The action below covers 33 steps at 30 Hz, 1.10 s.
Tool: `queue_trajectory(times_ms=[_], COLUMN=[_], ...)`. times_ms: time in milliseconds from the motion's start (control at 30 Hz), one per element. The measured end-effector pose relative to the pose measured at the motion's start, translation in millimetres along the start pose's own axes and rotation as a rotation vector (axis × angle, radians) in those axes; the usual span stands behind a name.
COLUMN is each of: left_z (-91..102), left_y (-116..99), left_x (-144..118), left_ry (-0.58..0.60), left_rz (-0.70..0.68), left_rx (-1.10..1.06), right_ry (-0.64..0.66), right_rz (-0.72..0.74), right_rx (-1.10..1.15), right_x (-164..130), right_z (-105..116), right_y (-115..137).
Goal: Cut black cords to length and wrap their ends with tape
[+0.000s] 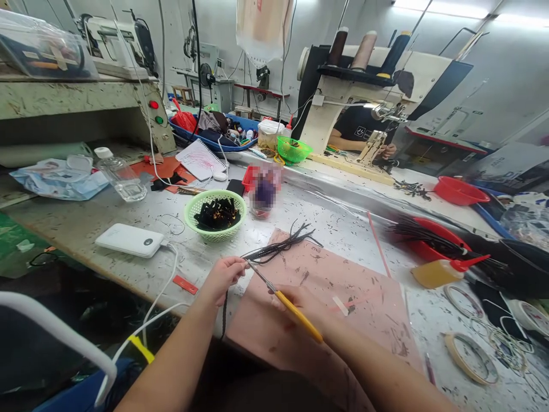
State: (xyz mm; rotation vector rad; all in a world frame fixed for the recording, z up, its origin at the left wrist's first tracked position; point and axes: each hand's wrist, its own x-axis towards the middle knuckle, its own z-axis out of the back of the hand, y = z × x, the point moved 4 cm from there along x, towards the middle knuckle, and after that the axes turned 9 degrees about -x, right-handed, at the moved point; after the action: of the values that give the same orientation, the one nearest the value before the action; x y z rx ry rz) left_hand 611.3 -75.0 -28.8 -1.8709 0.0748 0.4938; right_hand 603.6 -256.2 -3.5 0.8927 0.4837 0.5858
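Observation:
My left hand (229, 273) is closed, its thumb and fingertips pinching a thin black braided cord (224, 315) whose length hangs down below the hand. My right hand (295, 303) is wrapped round a yellow-handled tool (298, 315) with a slim metal shaft. The tool's metal tip reaches my left fingertips, where it meets the cord; whether it touches is too small to tell. Just beyond lies a loose bundle of black cords (283, 246) on a pinkish-brown sheet (330, 280). A pale green basket (201, 229) holding black pieces with gold-coloured bits stands behind my left hand.
At left are a white power bank (128, 240) with a cable and a clear bottle (124, 180). At right sit a yellow glue bottle (437, 273), a tape roll (469, 357) and a red basin (433, 229). A sewing machine (343, 97) stands behind, with another person beyond it.

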Motion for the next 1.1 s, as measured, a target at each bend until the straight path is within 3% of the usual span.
queue_trajectory(times_ms=[167,400,567,633,900,1100], left_z=[0.1,-45.0,-68.3,-78.4,-122.4,-174.8], left_y=[5.4,28.6,34.9,39.0,57.4,69.8], left_x=[-17.5,-73.4,-94.3,-100.8,-123.1,-146.2], left_ry=[0.029,0.356,0.458,0.502,0.643,0.886], left_rz=[-0.011,0.106,0.047,0.035,0.217,0.303], left_rx=[0.007,0.019,0.075,0.155,0.467,0.474], right_ry=[-0.03,-0.352,-0.405,-0.458,-0.823,-0.953], right_rz=[-0.085,-0.078,-0.114,-0.101,-0.23,-0.244], right_rx=[0.024,0.332,0.443,0.419,0.266,0.256], right_x=[-9.8,-39.6,-68.9,-87.1,-195.3,-243.2], right_z=[-2.8,-11.3,-15.0,-6.8,56.2,62.2], right_y=[-2.3,9.9,10.1,3.8,-35.7,-42.8])
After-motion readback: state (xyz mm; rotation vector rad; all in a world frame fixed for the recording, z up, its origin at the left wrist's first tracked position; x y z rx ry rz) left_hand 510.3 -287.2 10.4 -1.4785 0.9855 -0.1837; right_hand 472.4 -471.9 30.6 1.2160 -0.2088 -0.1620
